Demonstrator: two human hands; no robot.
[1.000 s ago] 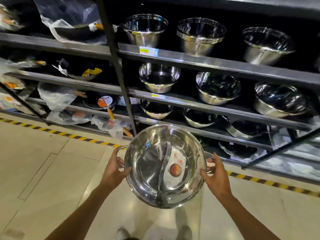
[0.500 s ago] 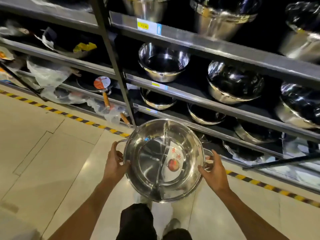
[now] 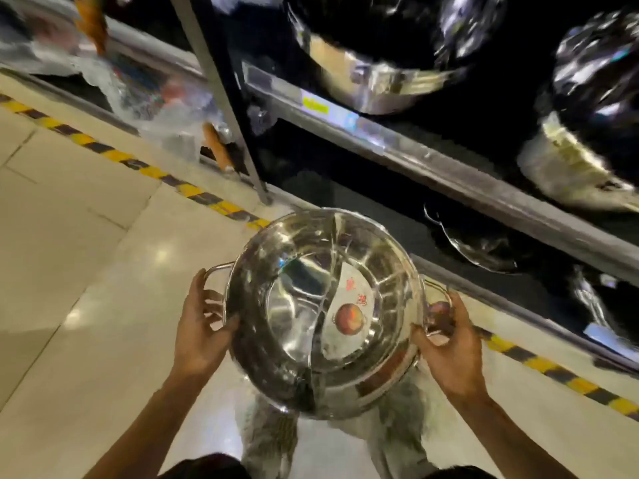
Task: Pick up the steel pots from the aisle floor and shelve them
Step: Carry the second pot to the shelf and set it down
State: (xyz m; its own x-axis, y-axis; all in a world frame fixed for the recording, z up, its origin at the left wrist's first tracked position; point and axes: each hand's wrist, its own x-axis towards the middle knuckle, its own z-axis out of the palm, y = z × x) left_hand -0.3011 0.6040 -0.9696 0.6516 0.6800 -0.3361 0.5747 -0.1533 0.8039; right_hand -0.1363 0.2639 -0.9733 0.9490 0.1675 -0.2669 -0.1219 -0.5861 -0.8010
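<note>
The carry-to-shelf step looked under way. The left hand point(image 3: 200, 326) and right hand point(image 3: 449, 344) each gripped a loop handle of the round, shiny steel divided pot point(image 3: 323, 316), held between them above the floor. Its 2 compartments held only a label. Next it probably needed sliding forward onto the dark bottom shelf point(image 3: 345, 188) just ahead of the hands.

We are seeing motion blur smearing the shelves point(image 3: 449, 174) above the sharper steel pot point(image 3: 321, 316); glare is gleaming off the floor point(image 3: 69, 271) beside it.
</note>
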